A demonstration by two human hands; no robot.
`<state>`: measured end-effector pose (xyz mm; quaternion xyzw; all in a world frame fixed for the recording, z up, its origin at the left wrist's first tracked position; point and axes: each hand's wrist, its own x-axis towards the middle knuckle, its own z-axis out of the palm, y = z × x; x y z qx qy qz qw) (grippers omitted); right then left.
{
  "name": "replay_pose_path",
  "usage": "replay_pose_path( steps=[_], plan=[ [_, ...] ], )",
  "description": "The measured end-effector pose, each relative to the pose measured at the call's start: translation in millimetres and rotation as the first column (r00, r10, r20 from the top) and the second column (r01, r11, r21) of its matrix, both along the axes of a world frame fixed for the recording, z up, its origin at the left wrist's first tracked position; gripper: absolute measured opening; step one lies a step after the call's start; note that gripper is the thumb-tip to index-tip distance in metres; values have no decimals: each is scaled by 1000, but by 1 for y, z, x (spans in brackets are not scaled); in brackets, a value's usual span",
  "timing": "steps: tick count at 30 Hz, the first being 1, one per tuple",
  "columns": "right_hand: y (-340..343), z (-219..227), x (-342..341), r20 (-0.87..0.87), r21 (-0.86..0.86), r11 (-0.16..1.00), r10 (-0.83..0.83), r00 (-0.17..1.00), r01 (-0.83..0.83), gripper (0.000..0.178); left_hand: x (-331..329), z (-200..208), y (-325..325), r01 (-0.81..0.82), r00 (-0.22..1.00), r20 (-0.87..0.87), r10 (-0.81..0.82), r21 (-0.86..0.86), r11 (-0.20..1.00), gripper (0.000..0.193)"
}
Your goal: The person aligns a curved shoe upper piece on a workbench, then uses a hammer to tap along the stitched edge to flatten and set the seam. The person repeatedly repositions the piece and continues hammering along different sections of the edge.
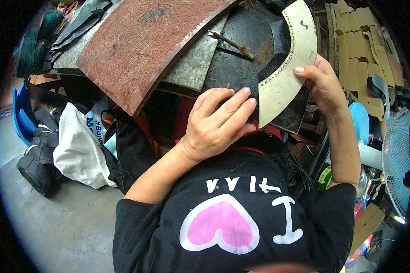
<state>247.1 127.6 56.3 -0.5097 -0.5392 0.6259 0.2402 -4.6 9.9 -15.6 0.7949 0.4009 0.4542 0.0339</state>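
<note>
My right hand (323,84) grips a curved cream template (300,50) by its outer edge, thumb on top and fingers behind. A row of small holes runs along the template's inner edge. Beneath it lies a piece of black leather (280,43), showing past that inner edge. My left hand (218,118) is beside the template's near end, its fingers stretched out and touching the black leather, thumb apart from them. What lies under the left palm is hidden.
A reddish-brown rough board (146,41) rests on a grey slab (193,63) at left. A thin stick-like tool (232,45) lies on the dark worktop. Stacked cardboard pieces (360,59) and a fan (396,159) stand at right. A white cloth (79,150) hangs at left.
</note>
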Motion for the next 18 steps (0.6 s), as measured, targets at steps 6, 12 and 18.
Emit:
replay_pose_path(
  steps=[6, 12, 18],
  plan=[
    [1, 1, -2, -27, 13, 996, -84, 996, 85, 48, 1, 9, -2, -37, 978, -207, 37, 4, 999, 35],
    [-4, -1, -6, 39, 90, 995, -53, 998, 49, 46, 0, 15, 0, -60, 972, -222, 76, 78, 995, 25],
    [-2, -1, -9, 30, 89, 995, -41, 999, 38, 43, -5, 7, -1, -32, 979, -200, 39, 36, 999, 26]
  ],
)
